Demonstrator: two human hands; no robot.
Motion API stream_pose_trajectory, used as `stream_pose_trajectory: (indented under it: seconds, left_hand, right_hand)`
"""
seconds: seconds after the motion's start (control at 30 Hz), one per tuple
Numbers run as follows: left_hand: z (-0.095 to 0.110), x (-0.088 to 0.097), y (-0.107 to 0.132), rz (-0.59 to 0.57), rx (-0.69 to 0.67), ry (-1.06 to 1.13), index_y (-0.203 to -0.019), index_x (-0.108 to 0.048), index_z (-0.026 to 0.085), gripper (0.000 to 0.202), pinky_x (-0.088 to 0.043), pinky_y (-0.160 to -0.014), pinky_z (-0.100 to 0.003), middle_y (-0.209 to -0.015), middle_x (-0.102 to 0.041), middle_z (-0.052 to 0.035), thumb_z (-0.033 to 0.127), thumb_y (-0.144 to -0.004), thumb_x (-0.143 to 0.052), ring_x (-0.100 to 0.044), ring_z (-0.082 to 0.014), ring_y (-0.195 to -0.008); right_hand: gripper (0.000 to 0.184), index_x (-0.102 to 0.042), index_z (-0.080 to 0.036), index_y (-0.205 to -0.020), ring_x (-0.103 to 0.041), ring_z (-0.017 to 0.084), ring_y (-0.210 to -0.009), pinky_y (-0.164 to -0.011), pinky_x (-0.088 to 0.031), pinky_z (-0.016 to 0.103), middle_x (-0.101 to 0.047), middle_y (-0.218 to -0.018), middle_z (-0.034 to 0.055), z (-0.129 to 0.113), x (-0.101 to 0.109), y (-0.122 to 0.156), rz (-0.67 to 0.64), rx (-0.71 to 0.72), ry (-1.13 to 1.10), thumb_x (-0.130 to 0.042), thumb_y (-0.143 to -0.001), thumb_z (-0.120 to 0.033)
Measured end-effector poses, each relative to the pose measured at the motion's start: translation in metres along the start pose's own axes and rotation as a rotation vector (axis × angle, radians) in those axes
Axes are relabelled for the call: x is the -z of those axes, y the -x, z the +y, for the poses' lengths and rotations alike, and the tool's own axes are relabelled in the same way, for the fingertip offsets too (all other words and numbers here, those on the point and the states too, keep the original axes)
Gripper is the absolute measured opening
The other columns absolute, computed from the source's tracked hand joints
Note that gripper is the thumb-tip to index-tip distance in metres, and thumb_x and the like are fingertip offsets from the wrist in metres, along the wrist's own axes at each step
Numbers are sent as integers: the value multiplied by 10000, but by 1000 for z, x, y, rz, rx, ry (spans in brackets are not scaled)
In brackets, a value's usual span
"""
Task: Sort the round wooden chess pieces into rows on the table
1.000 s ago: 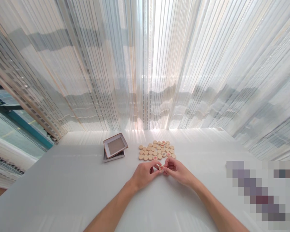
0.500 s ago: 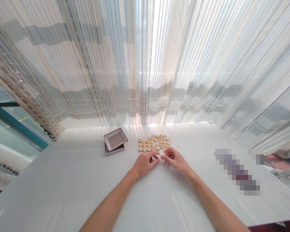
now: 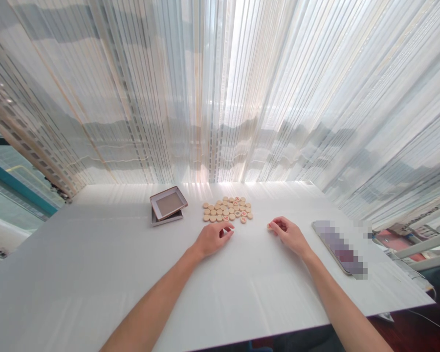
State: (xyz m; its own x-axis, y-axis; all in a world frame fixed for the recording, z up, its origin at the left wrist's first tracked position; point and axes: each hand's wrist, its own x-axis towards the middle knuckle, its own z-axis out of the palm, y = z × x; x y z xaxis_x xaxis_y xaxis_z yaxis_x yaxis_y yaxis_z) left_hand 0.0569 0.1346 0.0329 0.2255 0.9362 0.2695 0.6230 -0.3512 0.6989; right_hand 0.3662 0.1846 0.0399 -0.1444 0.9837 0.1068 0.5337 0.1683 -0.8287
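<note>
Several round wooden Chinese chess pieces (image 3: 220, 212) lie close together on the white table (image 3: 205, 293). Most show plain tops; a few have red or dark characters facing up. Just in front of the group, my left hand (image 3: 214, 239) rests with thumb and forefinger apart and nothing between them. To the right of the group, my right hand (image 3: 288, 234) pinches one chess piece (image 3: 269, 226) at its fingertips, low over the table. A face-up piece with a red character (image 3: 243, 220) sits at the group's front edge, between the two hands.
An opened shallow box (image 3: 166, 218) stands left of the pieces, its lid (image 3: 169, 203) lying tilted on it. A phone-like slab (image 3: 333, 249), partly pixelated, lies on the right. Striped sheer curtains (image 3: 212, 98) hang behind the table.
My right hand has moved right, away from the group and my left hand, carrying a chess piece. My left hand stays open near the pieces. The view has shifted slightly.
</note>
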Motion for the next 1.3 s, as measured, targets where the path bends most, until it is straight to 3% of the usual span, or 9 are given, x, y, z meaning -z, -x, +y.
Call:
stream_pose_trajectory:
  seconds: [0.13,0.4,0.63,0.87,1.0,1.17,1.3]
  left_hand:
    - [0,0,0,1,4,-12,-1032,-729,259,195,-485,-678,-242,-777,-723,27,309,-912,-583,-616,-135,-643]
    - [0,-1,-1,1,-2,-27,-1020,-727,255,190,-486,-677,-245,-781,-731,24,306,-915,-578,-628,-139,-645]
    - [2,1,-1,-8,16,-19,-1027,-733,255,204,-492,-681,-243,-788,-732,18,309,-918,-569,-629,-141,-650]
    - [5,4,0,-13,20,1,-1017,-736,250,211,-492,-676,-244,-805,-736,13,303,-918,-557,-628,-144,-657]
    - [5,5,0,-7,25,5,-1006,-740,248,208,-494,-671,-251,-804,-742,11,306,-915,-562,-627,-148,-647]
    - [6,6,0,-7,11,7,-993,-750,246,204,-497,-671,-246,-834,-756,6,301,-912,-571,-642,-153,-669]
    - [7,6,0,-3,10,9,-981,-750,247,197,-494,-672,-246,-836,-760,9,293,-911,-572,-644,-151,-669]
  right_hand:
    - [307,-656,-218,-874,-656,195,-713,-705,-495,317,-748,-820,42,-3,-4,-1,40,35,75,-566,-874,-511]
    - [264,-629,-227,-863,-606,180,-673,-678,-474,307,-695,-767,15,1,-16,-8,76,118,172,-552,-894,-479]
    - [257,-661,-222,-921,-572,186,-689,-728,-471,339,-622,-810,29,9,-21,-14,159,129,238,-602,-853,-463]
    - [303,-636,-209,-958,-607,199,-744,-700,-487,334,-677,-909,66,8,-24,-5,237,122,213,-502,-937,-480]
    - [312,-643,-208,-1020,-618,219,-789,-675,-498,339,-666,-975,92,4,-28,1,203,184,223,-528,-926,-483]
    - [275,-644,-225,-1031,-608,240,-846,-824,-511,406,-659,-983,90,0,-34,3,139,309,293,-528,-932,-454]
    - [240,-641,-233,-1047,-605,233,-829,-843,-514,416,-661,-996,83,-1,-36,3,128,325,314,-541,-935,-421]
